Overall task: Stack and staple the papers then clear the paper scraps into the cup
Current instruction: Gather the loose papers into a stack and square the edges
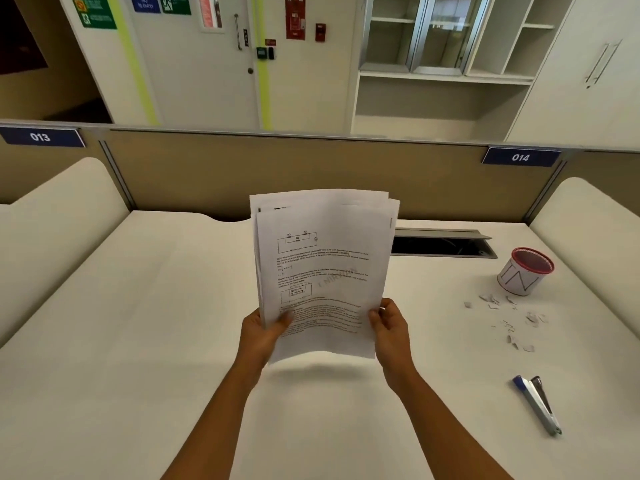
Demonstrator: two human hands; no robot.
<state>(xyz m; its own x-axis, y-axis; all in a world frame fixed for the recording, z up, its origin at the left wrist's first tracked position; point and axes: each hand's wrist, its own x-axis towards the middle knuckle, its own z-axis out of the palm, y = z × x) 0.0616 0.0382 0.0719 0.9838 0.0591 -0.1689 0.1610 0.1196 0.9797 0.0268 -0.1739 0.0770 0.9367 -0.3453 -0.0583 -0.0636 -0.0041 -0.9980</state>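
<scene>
A stack of printed papers (323, 268) stands upright above the middle of the white desk, its top edges uneven. My left hand (261, 332) grips its lower left corner and my right hand (389, 323) grips its lower right corner. The bottom edge hangs a little above the desk. A blue and silver stapler (538, 403) lies at the right near the front. Several small paper scraps (509, 318) are scattered on the desk to the right. Behind them stands a white cup with a red mesh rim (524, 270).
The white desk (138, 323) is bounded by a tan partition (242, 174) at the back with labels 013 and 014. An open cable hatch (443, 244) sits behind the papers at the right. Rounded side dividers rise at the left and right.
</scene>
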